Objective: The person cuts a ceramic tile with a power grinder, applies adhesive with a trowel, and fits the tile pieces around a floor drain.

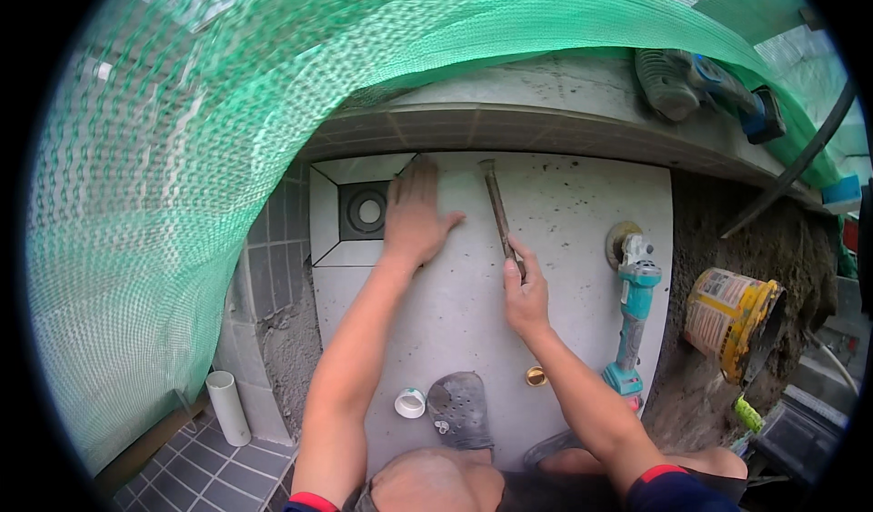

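My left hand [416, 214] lies flat with its fingers stretched out on a large pale grey tile [564, 239], just right of a square floor drain [355, 223]. Narrow mitred tile strips frame the drain, and a round pale opening [369, 211] shows at its centre. In my right hand [527, 294] is a slim, brown hammer-like tool [496, 205], gripped near its lower end. Its slightly wider tip points away from me, over the tile near the far edge. Whether the tip touches the tile I cannot tell.
A teal angle grinder [635, 303] lies on the tile at right. Near my shoe [460, 407] are a white pipe ring [410, 404] and a brass-coloured ring [536, 376]. A yellow-rimmed bucket [727, 316] lies tipped on soil. Green netting [182, 166] hangs left and overhead; a ledge [546, 89] bounds the back.
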`<state>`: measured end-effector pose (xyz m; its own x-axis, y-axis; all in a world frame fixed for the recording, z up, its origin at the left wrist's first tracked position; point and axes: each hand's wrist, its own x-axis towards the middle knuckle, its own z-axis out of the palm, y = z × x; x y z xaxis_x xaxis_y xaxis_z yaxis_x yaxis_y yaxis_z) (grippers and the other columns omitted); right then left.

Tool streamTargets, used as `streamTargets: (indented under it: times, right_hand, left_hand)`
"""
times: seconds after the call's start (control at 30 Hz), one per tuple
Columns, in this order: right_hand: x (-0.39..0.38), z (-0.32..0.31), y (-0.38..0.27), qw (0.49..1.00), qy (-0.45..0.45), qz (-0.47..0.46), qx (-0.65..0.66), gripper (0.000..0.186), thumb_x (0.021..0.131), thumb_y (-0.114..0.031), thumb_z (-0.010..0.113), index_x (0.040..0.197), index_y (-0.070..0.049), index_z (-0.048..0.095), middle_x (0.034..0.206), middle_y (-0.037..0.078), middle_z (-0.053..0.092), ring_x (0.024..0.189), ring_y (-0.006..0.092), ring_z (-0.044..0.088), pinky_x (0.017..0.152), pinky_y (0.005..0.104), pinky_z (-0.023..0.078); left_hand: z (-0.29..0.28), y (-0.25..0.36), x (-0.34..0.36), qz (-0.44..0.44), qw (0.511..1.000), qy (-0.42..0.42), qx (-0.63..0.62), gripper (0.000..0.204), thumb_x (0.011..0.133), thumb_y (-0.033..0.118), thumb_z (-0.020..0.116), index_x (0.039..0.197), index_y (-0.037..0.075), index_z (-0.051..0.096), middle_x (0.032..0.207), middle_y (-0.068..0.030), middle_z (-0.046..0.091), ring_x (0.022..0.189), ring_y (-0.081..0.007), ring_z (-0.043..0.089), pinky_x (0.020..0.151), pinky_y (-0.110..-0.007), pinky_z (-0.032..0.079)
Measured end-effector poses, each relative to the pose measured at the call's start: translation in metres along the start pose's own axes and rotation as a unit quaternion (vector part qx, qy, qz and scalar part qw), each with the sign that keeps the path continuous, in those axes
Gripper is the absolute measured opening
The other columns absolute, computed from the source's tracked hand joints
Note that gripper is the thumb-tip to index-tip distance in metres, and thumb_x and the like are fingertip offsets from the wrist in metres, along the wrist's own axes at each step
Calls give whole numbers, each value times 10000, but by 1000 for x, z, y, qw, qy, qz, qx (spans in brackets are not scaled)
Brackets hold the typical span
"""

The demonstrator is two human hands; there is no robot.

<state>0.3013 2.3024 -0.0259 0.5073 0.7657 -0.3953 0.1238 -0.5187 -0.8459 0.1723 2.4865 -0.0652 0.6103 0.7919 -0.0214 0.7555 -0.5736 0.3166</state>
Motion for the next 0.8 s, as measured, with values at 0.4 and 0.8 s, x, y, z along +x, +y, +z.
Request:
streamTargets:
  times: [0.4, 0.8]
  right_hand:
    - [23, 33, -15, 988, -51, -141, -46, 379, 998, -194, 512, 1373, -178, 566, 1037, 211, 695, 940, 417, 659, 832, 443, 526]
    - [31, 52, -17, 982, -50, -167, -80, 376, 982, -173, 516, 1354, -171, 574, 928, 211, 687, 848, 413, 654, 755, 499, 517]
  left_hand:
    - [18, -21, -19, -152, 985, 81, 26, 712, 958, 356, 569, 1525, 3, 321, 1622, -166, 273, 1521, -360, 187, 1200, -598, 135]
    - [25, -20, -19, -184, 979, 82, 43, 696, 984, 378, 504, 1541, 19, 291, 1631, -160, 258, 1527, -356, 175, 1193, -624, 119]
